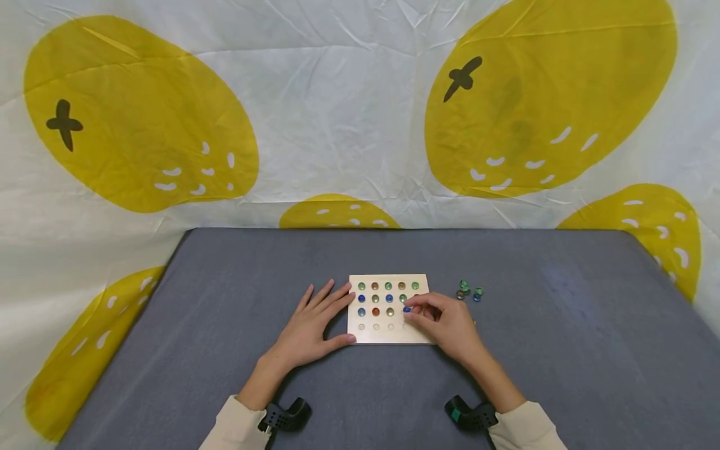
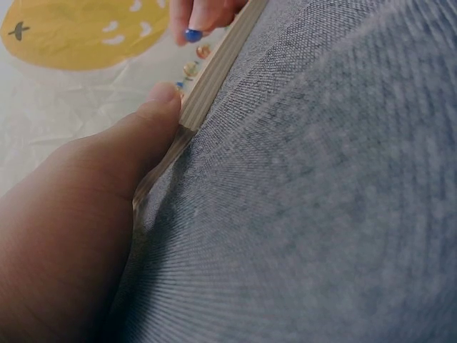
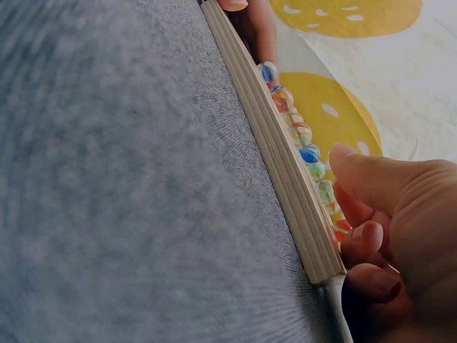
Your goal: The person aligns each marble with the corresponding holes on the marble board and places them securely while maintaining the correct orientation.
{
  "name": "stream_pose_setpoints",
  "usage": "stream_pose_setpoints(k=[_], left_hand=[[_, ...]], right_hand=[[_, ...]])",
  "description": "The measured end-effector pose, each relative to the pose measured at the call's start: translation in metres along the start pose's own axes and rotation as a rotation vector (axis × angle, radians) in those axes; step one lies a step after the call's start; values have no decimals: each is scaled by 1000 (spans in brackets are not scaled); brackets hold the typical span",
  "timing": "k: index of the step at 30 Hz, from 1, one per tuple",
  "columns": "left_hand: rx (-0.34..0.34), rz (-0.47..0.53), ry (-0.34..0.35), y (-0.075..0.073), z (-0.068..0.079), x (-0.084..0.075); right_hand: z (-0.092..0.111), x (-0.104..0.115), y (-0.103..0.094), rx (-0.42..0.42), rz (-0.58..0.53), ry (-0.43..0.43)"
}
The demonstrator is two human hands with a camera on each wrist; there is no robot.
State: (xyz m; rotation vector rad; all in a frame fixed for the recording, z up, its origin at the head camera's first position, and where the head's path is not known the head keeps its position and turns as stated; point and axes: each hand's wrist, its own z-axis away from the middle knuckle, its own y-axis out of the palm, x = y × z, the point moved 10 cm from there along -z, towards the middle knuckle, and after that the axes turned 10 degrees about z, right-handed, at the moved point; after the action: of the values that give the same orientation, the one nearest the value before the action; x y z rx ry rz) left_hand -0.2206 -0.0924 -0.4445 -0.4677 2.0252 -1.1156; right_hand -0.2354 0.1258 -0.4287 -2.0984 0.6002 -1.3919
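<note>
A pale wooden board [image 1: 382, 336] lies on the grey cloth, with rows of coloured glass marbles in its round hollows. Bare hollows show along its front row. My right hand [image 1: 447, 322] is over the board's right side, thumb and index finger pinching a blue marble [image 1: 406, 310] at the third row from the back. In the left wrist view that blue marble [image 2: 193, 34] shows at the fingertips. My left hand [image 1: 309, 328] is spread flat at the board's left edge, fingertips on the rim and thumb at the near left corner. Part of the right side is hidden by my right hand.
Several loose marbles [image 1: 464, 286] in green, blue and brown lie on the table [image 1: 270, 262] to the right of the board. One more peeks out beside my right hand. A white curtain [image 1: 337, 112] with yellow shapes hangs behind the table.
</note>
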Motion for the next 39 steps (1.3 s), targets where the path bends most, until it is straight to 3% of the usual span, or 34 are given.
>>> stream_pose_setpoints(k=[9,39], left_hand=[[3,-4,-6,2,0,2],[10,6,-9,1,0,1]], right_hand=[[1,7,4,-45,32,-111],[1,6,5,-35,32,-113]])
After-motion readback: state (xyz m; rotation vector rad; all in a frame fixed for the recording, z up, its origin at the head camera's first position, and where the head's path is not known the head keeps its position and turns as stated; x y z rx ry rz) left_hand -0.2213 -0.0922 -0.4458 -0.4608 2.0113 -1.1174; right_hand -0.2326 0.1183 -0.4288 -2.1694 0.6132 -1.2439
